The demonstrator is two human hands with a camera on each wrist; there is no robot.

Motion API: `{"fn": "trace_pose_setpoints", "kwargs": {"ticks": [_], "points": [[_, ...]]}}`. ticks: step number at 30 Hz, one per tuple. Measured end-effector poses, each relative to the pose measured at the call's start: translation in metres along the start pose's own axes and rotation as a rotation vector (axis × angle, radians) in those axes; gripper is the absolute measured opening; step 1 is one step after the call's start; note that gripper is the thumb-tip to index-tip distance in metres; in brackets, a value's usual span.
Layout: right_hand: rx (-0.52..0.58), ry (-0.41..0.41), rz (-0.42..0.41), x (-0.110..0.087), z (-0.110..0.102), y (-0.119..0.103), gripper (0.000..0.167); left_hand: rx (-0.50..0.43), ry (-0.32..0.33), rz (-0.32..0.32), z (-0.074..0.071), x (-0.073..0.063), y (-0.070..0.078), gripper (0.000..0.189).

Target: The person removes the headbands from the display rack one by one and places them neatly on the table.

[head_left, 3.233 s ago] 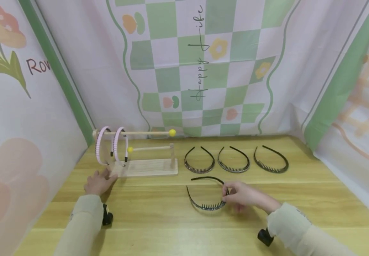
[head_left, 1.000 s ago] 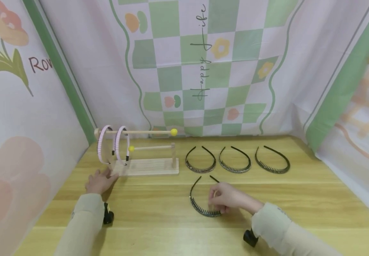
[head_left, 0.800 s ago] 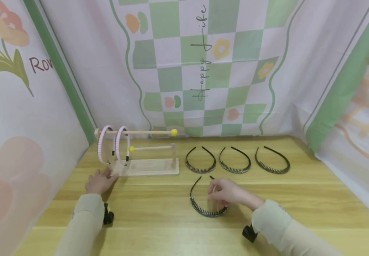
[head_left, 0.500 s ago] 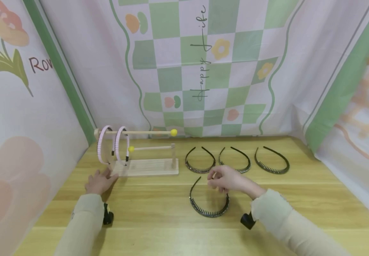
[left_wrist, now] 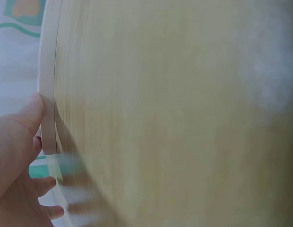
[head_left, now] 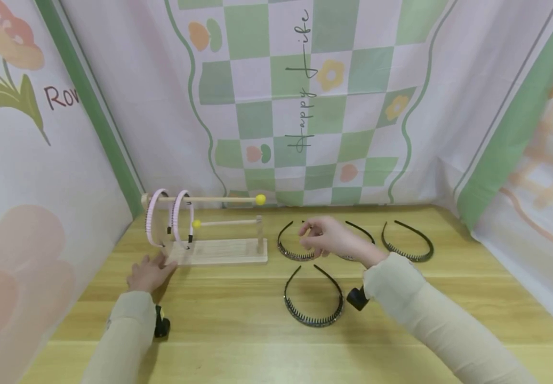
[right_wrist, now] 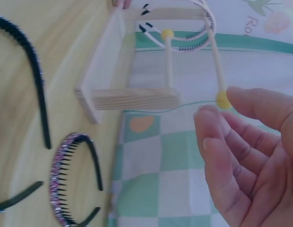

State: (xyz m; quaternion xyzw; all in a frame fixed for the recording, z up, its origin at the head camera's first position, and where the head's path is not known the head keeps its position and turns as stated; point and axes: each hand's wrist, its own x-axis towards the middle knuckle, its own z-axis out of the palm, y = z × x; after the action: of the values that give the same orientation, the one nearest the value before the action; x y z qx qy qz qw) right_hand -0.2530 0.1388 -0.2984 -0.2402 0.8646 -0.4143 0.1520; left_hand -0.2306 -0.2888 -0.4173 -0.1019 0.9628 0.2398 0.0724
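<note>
My left hand (head_left: 147,273) holds the left end of a wooden headband stand (head_left: 223,252). In the left wrist view, the thumb presses the edge of its base (left_wrist: 48,109), with the index finger partly hidden behind. Two pink headbands (head_left: 177,218) hang on the stand's upper rod (head_left: 218,200). Above the table, my right hand (head_left: 329,236) is loosely bent and holds nothing, partly covering two dark toothed headbands. In the right wrist view, a jewelled headband (right_wrist: 56,182) lies below it. Nearer me, a dark toothed headband (head_left: 313,321) lies flat with its ends pointing away.
Another dark headband (head_left: 417,258) lies at the right of the back row. The lower rod (head_left: 228,222) ends in a yellow ball (head_left: 197,224); another yellow ball (head_left: 260,199) tips the upper rod. A patterned cloth (head_left: 300,117) hangs behind the wooden table (head_left: 238,341).
My right hand first held the near headband, laid it flat on the table and let go. It then rose and moved away, over the back row. My left hand stays at the stand.
</note>
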Motion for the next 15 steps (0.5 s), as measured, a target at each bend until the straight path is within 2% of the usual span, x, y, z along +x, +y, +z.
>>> {"fn": "trace_pose_setpoints", "kwargs": {"ticks": [7,15], "points": [[-0.073,0.056,-0.021,0.019,-0.007,-0.028,0.026,-0.005,-0.006,-0.006,-0.002,-0.002,0.002,0.078],[-0.074,0.083,-0.081,0.046,-0.01,-0.052,0.032,-0.004,-0.007,-0.012,-0.002,-0.003,0.003,0.077]]}}
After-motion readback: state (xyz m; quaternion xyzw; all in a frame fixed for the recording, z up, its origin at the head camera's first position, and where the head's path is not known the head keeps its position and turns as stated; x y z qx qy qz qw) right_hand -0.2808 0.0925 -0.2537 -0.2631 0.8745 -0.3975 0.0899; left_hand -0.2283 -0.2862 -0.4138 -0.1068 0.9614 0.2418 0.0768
